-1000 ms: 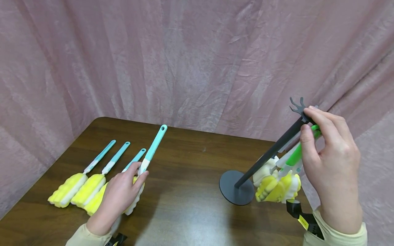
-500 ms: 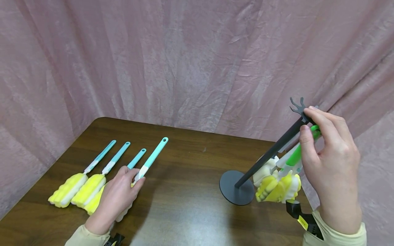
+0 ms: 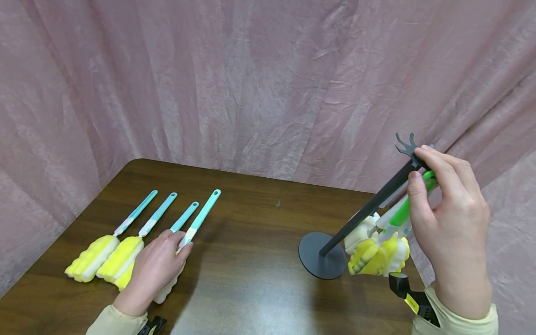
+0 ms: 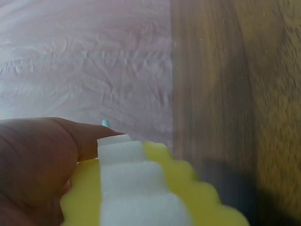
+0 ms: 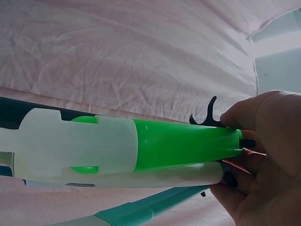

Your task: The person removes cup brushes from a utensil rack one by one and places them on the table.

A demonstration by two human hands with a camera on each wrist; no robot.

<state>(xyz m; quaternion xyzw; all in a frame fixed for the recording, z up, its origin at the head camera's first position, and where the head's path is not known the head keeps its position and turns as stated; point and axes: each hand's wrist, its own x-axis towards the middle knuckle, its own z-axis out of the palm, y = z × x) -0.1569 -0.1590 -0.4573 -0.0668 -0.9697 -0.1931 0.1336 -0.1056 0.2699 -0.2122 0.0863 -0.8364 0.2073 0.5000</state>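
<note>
At the left of the table, my left hand (image 3: 157, 263) grips a sponge bottle brush (image 3: 203, 214) low on its teal-and-white handle. Its yellow-and-white sponge head (image 4: 136, 188) fills the lower left wrist view, and the hand partly covers it in the head view. My right hand (image 3: 454, 214) pinches the top of a dark hook stand (image 3: 368, 208), beside its curved prongs (image 3: 405, 146). From the stand hang several brushes, among them one with a green handle (image 5: 188, 143), one with a white handle (image 5: 188, 176) and one with a teal handle (image 5: 155, 205).
Left of the held brush lie a brush (image 3: 185, 216) partly behind the hand, another brush (image 3: 121, 260) and an outermost brush (image 3: 92, 258), handles pointing away. The stand's round base (image 3: 311, 260) rests on the wooden table (image 3: 255, 237). A pink curtain (image 3: 268, 93) hangs behind.
My left hand has lowered the brush and shifted it slightly left, closer alongside the row of lying brushes. My right hand stays at the stand's top.
</note>
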